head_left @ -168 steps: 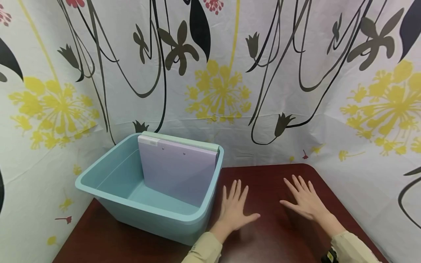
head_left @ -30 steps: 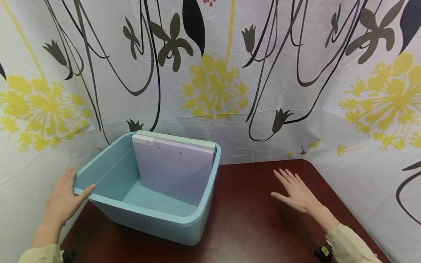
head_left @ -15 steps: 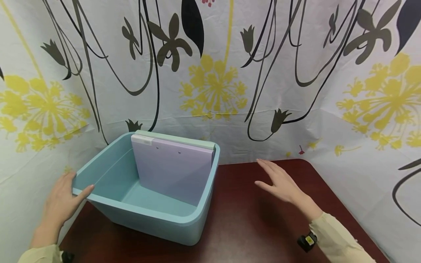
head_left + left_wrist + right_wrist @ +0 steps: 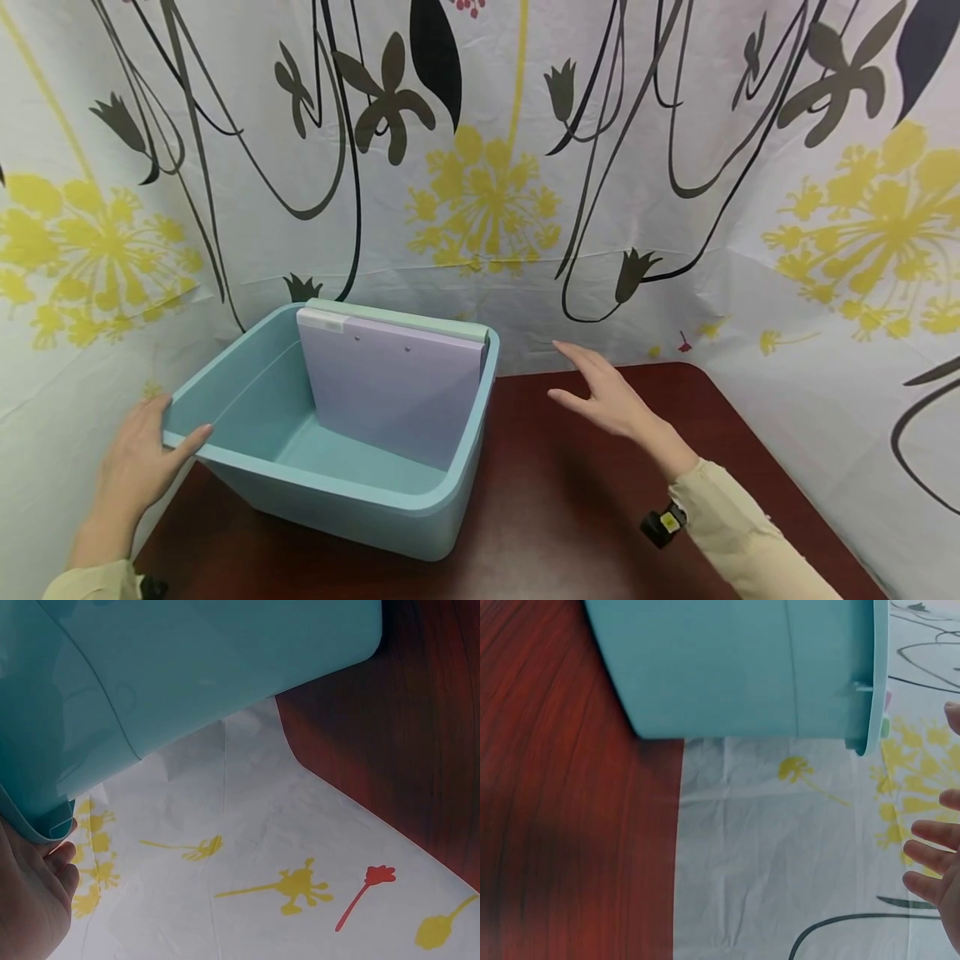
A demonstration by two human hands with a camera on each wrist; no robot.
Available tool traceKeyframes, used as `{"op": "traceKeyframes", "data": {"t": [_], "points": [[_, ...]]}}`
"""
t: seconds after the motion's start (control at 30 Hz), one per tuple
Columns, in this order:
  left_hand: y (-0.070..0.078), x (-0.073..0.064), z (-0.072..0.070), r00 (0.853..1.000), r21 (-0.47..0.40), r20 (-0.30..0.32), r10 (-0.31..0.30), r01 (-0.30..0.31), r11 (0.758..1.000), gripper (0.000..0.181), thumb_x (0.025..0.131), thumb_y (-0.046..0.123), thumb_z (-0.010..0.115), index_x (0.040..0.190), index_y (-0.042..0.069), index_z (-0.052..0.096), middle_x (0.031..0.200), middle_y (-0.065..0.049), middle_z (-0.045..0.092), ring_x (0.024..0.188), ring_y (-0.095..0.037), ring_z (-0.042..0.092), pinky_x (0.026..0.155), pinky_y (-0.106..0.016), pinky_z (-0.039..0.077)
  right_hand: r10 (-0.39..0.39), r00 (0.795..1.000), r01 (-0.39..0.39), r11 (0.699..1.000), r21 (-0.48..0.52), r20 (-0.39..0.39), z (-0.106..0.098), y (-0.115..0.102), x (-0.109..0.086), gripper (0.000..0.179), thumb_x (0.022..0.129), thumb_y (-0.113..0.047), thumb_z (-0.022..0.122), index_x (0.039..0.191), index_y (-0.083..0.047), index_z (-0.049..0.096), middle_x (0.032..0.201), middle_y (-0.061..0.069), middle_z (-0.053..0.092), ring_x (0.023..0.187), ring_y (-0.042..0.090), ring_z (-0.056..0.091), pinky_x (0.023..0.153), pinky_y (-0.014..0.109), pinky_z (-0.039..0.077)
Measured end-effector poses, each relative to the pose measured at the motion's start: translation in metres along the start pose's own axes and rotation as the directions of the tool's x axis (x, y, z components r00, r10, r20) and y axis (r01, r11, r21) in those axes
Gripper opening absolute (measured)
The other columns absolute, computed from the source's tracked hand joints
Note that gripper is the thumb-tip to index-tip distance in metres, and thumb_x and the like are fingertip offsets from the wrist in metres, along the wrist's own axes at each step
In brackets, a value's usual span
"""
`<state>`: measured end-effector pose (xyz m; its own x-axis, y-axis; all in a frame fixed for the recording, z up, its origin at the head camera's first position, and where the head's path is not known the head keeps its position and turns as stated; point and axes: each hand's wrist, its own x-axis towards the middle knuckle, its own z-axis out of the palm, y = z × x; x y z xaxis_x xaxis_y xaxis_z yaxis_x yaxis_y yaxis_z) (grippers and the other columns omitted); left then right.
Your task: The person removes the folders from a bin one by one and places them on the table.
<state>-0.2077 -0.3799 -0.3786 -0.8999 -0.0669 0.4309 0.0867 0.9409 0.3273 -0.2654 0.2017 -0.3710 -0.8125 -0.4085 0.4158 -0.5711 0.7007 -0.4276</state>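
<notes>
A light blue plastic tub (image 4: 420,502) stands on the table. My left hand (image 4: 135,462) grips its near left corner, thumb over the rim and fingers curled beneath the lip, as the left wrist view shows of the hand (image 4: 34,892). Leaning upright against the tub's back wall is a lilac folder (image 4: 390,383) with a white label and two small rivets. Behind it only the top edge of a mint green folder (image 4: 405,320) shows. My right hand (image 4: 607,396) hovers over the table right of the tub, fingers extended, thumb apart, holding nothing.
The dark red-brown table (image 4: 577,508) has a rounded far right corner. White fabric (image 4: 510,317) with a flower print hangs behind and along both sides. A small black device (image 4: 663,523) is strapped to the right wrist.
My left hand has gone from right of the tub to its left corner rim and stays there. The right hand has moved left, closer to the tub. The tub and folders keep their place.
</notes>
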Motion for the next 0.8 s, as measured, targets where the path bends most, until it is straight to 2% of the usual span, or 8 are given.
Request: {"op": "traceKeyframes", "data": {"t": [0.3, 0.57, 0.8], "points": [[0.0, 0.0, -0.001, 1.0, -0.004, 0.009, 0.013, -0.013, 1.0, 0.081, 0.086, 0.042, 0.053, 0.135, -0.014, 0.022, 0.128, -0.04, 0.029, 0.114, -0.053, 0.029, 0.085, -0.065, 0.026, 0.002, 1.0, -0.001, 0.998, 0.055, -0.022, 0.005, -0.011, 0.017, 0.069, 0.084, -0.043, 0.06, 0.141, -0.016, 0.033, 0.142, 0.007, 0.036, 0.13, 0.028, 0.032, 0.099, 0.053, 0.03], [0.0, 0.002, -0.003, 0.999, 0.028, 0.026, 0.025, -0.026, 0.999, 0.081, 0.086, 0.044, 0.053, 0.133, -0.016, 0.024, 0.125, -0.039, 0.031, 0.111, -0.051, 0.03, 0.083, -0.063, 0.028, -0.056, 0.996, 0.064, 0.99, 0.129, -0.065, 0.014, -0.021, 0.033, 0.068, 0.082, -0.033, 0.066, 0.139, -0.01, 0.037, 0.139, 0.009, 0.04, 0.127, 0.026, 0.037, 0.099, 0.048, 0.034], [0.001, 0.001, -0.004, 0.999, 0.03, 0.034, 0.027, -0.028, 0.999, 0.081, 0.086, 0.043, 0.052, 0.133, -0.016, 0.024, 0.125, -0.039, 0.031, 0.113, -0.052, 0.029, 0.085, -0.064, 0.026, -0.087, 0.993, 0.098, 0.983, 0.157, -0.075, 0.019, -0.031, 0.044, 0.064, 0.083, -0.031, 0.065, 0.138, -0.011, 0.039, 0.136, 0.01, 0.043, 0.125, 0.025, 0.04, 0.095, 0.046, 0.039]]}}
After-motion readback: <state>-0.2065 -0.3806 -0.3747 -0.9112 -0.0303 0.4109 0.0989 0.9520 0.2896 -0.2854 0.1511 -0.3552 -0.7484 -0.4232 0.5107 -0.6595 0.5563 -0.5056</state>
